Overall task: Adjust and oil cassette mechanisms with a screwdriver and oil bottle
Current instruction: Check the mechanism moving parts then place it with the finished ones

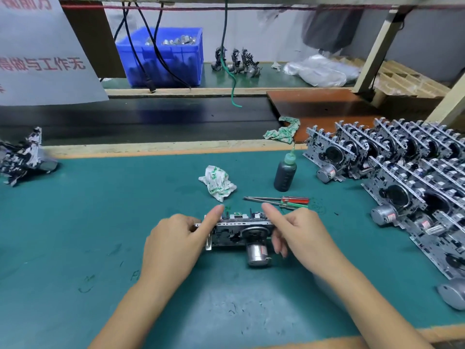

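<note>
Left hand is gripping the cassette mechanism near centre on the mat, right hand is pinching its right end, forefingers extended; risk: motor-heavy unit tipping while reaching for screwdrivers and oil bottle beyond.

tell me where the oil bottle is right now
In the head view the oil bottle stands upright on the green mat, right of centre, beyond the two screwdrivers and between the crumpled cloth and the rows of mechanisms.

Two screwdrivers, one oil bottle
</note>
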